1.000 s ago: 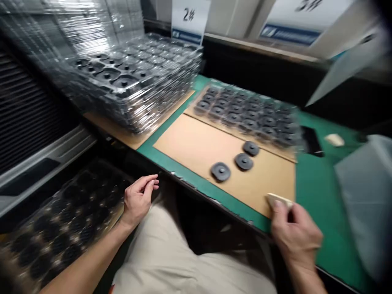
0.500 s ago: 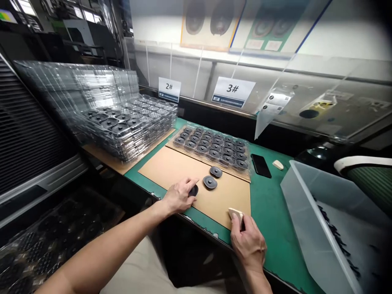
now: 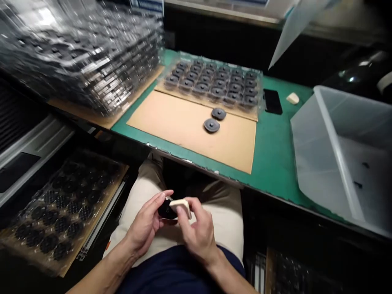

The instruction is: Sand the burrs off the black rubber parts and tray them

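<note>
Above my lap, my left hand (image 3: 146, 222) grips a black rounded disc-like part (image 3: 166, 210) by its edge. A flat cream-coloured block (image 3: 181, 205) is pinched between the thumb and fingers of my right hand (image 3: 199, 228). The block is up against the black part or just in front of it; whether they touch I cannot tell. Two similar dark discs, a nearer one (image 3: 212, 125) and a farther one (image 3: 219, 114), each with a small central knob, lie on the cardboard sheet (image 3: 171, 118) on the green table.
A clear tray of dark discs (image 3: 211, 79) sits behind the cardboard. Stacked clear trays (image 3: 101, 61) stand at left, and another filled tray (image 3: 64, 204) is lower left. On the right are a phone (image 3: 272, 101), another cream block (image 3: 293, 98) and a translucent bin (image 3: 321, 171).
My left hand has lifted the black part off the table edge and brought it over my lap. My right hand has moved left with the block to meet it. The view has tilted down.
</note>
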The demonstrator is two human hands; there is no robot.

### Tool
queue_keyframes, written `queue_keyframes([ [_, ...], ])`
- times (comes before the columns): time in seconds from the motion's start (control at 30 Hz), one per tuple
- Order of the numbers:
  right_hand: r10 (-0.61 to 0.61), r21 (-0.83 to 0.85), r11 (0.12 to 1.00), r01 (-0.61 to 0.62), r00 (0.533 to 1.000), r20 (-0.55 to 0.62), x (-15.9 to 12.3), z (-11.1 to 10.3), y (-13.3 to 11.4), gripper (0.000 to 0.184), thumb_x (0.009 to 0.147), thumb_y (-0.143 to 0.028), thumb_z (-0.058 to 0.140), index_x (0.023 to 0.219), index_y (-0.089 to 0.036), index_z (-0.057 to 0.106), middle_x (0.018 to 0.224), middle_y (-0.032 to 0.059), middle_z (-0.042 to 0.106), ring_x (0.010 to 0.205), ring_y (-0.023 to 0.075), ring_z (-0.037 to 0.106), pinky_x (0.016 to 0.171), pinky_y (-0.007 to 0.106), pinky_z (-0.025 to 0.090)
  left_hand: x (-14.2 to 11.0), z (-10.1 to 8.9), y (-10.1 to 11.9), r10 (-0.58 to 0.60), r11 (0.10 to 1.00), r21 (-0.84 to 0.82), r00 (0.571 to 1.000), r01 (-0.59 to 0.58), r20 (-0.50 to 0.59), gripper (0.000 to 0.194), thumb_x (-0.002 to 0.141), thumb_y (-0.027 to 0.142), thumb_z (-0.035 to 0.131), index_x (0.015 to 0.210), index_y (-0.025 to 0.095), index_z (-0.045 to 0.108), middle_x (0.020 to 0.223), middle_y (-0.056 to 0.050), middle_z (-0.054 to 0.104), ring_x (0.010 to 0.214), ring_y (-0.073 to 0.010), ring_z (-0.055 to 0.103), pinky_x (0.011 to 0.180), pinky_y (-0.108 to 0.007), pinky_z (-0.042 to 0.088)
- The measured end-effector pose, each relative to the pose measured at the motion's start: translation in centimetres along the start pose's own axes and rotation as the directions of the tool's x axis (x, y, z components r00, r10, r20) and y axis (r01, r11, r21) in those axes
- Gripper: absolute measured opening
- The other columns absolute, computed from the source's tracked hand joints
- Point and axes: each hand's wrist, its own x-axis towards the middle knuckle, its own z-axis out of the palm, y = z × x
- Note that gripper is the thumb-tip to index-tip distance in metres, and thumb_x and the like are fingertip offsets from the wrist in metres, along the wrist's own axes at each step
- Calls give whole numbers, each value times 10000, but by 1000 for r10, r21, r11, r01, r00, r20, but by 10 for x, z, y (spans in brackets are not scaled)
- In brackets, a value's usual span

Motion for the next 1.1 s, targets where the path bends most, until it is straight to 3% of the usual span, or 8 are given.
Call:
queue_keyframes([
  [0.13,433,445,772,-454,888,154,0,-5,-1,402,977,-531,732,1005,-133,677,920,75,673,787,194,618,714,267,553,-12,-19,9,72,994,72,976,-88,206,512,969,377,684,1459,255,596,1495,-104,584,1402,-272,519,1124,-301,463],
  [0.23,512,579,627,-521,836,199,2,-2,-9,437,953,-546,767,1035,-124,686,947,74,668,764,159,601,695,232,552,-12,-25,16,110,976,131,918,-172,382,636,915,299,768,1510,287,544,1556,-99,538,1442,-284,488,1183,-311,422],
  [0.33,535,669,525,-526,816,222,5,0,-15,429,918,-519,833,1032,-132,688,926,58,663,739,143,596,674,209,540,-11,-22,18,165,967,117,907,-225,387,695,868,257,821,1504,305,545,1566,-100,531,1419,-288,520,1140,-303,475],
  [0.57,240,174,959,-224,968,-73,26,-26,-18,316,1047,-475,705,1066,-162,666,849,21,656,700,166,625,645,238,518,-10,-6,24,291,956,-97,936,-277,197,605,884,289,807,1447,244,590,1502,-135,585,1378,-305,568,1138,-324,487],
  [0.7,170,80,980,-180,978,118,29,-38,-45,205,1094,-389,621,1100,-189,666,865,7,630,705,159,568,631,248,473,-13,-3,32,302,952,-114,934,-285,192,567,852,244,833,1381,232,630,1510,-136,576,1381,-320,564,1137,-335,492],
  [0.87,-145,-247,947,203,961,234,29,-39,-70,121,1082,-194,539,1092,-166,656,951,39,589,802,174,543,751,301,426,-18,0,36,294,956,-63,927,-287,233,577,823,212,852,1364,224,652,1512,-134,572,1402,-313,537,1119,-307,499],
  [1.0,-113,-270,941,205,940,321,31,-42,-69,143,1070,-198,534,948,-175,605,846,17,545,708,163,499,662,295,388,-20,-3,36,248,969,-60,945,-241,212,581,841,249,836,1393,251,655,1455,-116,624,1368,-323,567,1099,-326,514],
  [1.1,-158,-361,891,277,932,325,34,-45,-66,144,1073,-174,505,1075,-177,649,951,51,592,812,193,554,737,307,437,-20,-6,34,164,986,-41,962,-159,219,580,852,305,829,1403,233,663,1353,-120,694,1291,-300,623,1039,-290,542],
])
